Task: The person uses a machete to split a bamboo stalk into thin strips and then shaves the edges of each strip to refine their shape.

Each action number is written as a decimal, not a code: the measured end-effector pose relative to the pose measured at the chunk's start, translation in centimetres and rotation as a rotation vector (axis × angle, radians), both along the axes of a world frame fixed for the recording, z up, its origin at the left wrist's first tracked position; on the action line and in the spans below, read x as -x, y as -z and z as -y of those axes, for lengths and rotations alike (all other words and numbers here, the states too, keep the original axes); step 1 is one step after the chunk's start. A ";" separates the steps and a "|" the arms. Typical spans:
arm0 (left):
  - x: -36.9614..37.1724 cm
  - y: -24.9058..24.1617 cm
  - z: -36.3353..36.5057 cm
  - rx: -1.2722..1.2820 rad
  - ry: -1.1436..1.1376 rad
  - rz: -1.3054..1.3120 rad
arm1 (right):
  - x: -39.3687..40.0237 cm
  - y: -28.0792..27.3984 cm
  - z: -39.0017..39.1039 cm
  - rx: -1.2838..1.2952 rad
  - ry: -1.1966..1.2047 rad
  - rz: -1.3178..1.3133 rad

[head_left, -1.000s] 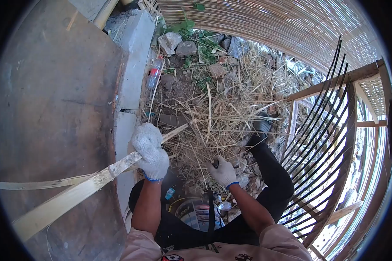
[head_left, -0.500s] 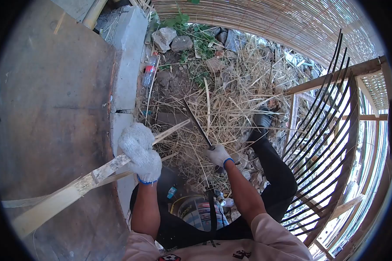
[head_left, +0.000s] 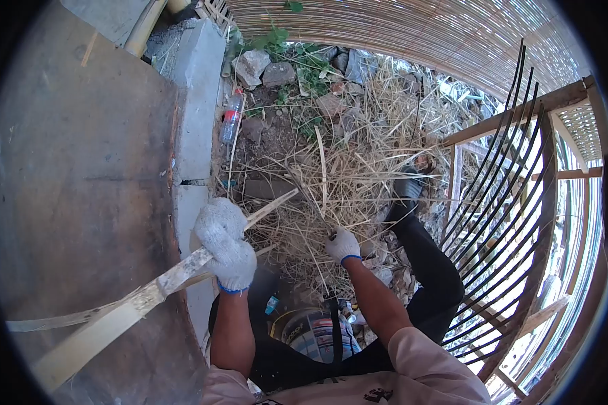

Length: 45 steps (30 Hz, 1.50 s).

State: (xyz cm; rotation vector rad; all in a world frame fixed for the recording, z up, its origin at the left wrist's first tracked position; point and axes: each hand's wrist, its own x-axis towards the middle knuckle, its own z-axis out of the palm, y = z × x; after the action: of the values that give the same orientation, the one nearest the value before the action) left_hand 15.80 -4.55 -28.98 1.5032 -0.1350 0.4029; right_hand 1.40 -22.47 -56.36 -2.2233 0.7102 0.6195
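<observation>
My left hand (head_left: 224, 244), in a white knitted glove with a blue cuff, is closed around a split bamboo strip (head_left: 138, 302). The strip's wide pale end reaches to the lower left over the board, and its narrow end pokes out past my fingers. A second, thinner strip (head_left: 67, 320) runs alongside below it. My right hand (head_left: 343, 244), gloved the same way, grips the handle of a long-bladed knife (head_left: 311, 198). Its blade points up and away, thin and hard to pick out against the straw. The blade lies just right of the bamboo's narrow tip.
A brown board (head_left: 81, 182) and concrete blocks (head_left: 199, 101) border the left side. Bamboo shavings (head_left: 371, 155) cover the ground ahead. A plastic bottle (head_left: 232, 116) and stones (head_left: 252, 69) lie farther off. A bucket (head_left: 314, 334) stands between my legs; a slatted rack (head_left: 500, 223) is at right.
The knife blade has turned, showing a thin edge instead of its dark flat side. My left hand and the bamboo have shifted slightly right and down in view.
</observation>
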 end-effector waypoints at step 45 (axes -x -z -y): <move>-0.3 -0.8 -1.4 0.244 0.212 -0.097 | 0.3 -4.1 -0.5 -0.204 -0.021 -0.113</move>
State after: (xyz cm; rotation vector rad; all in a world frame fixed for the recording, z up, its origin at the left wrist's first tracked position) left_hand 16.06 -3.18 -28.15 1.2510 -0.1609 0.1680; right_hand 1.11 -21.99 -52.30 -2.0222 0.6495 0.7969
